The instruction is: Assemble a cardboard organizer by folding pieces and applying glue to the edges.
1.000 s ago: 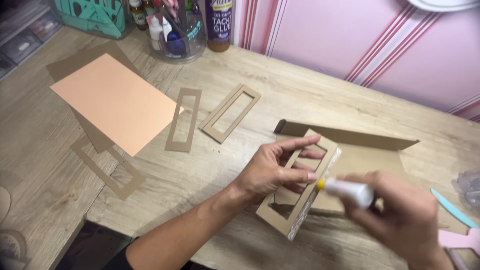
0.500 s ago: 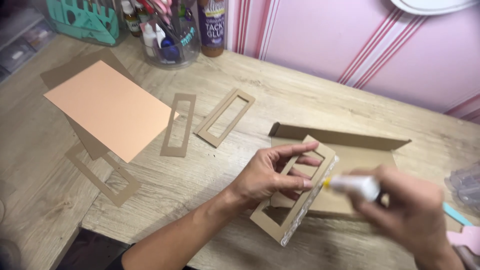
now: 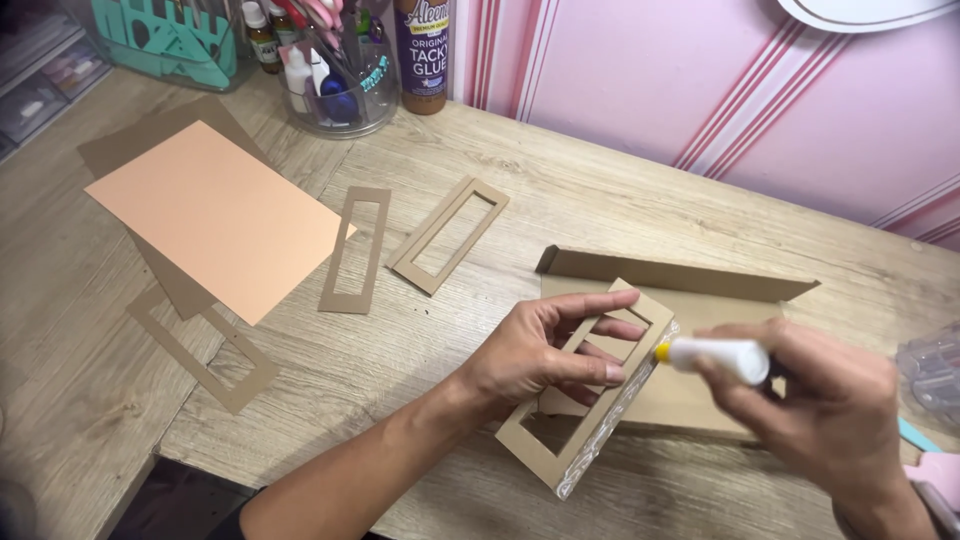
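My left hand [image 3: 545,352] grips a brown cardboard frame [image 3: 530,440] with a rectangular cut-out, tilted above the table. A shiny bead of clear glue runs along the frame's lower right edge. My right hand [image 3: 825,415] holds a white glue pen [image 3: 715,356]; its yellow tip touches the upper end of that edge. Under both hands lies a folded brown cardboard piece [image 3: 690,280].
Three more cardboard frames [image 3: 355,250] [image 3: 450,233] [image 3: 205,350] lie on the wooden table [image 3: 600,190]. A peach sheet [image 3: 215,215] rests on brown card at the left. A glue bottle [image 3: 422,50], a clear cup of tools [image 3: 335,75] and a teal organizer [image 3: 165,38] stand at the back.
The glue pen's tip has moved up along the frame's right edge, leaving a longer glue line. My left hand keeps its grip on the frame. The view shifted slightly.
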